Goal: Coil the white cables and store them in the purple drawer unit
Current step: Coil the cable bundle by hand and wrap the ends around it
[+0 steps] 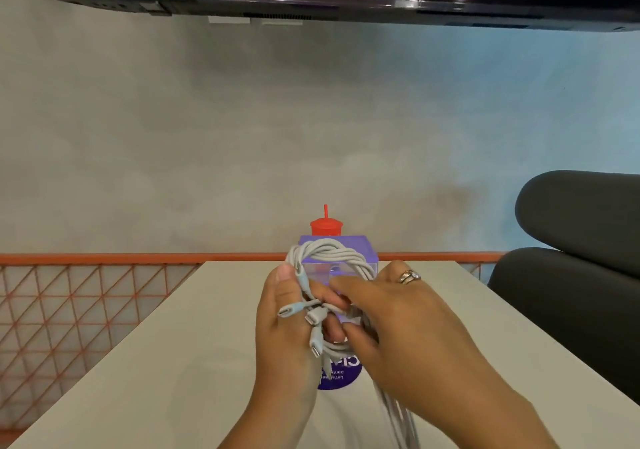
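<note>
Left: left hand (280, 313), fingers curled round the white cables (332, 251), likely to pin the wound turns against springing loose. Centre: coil held upright above the table (173, 362), just in front of the purple drawer unit (367, 246); long axis roughly vertical, plug ends pointing down-left. Right: right hand (391, 317), fingers apparently clamped on the coil's right side, placed to guide the loose tail trailing toward the wearer.

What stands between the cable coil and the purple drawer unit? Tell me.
Nothing visible. The left hand and right hand hold the white cables directly before the purple drawer unit; the red cup stands behind it. Drawer fronts are mostly hidden.
</note>
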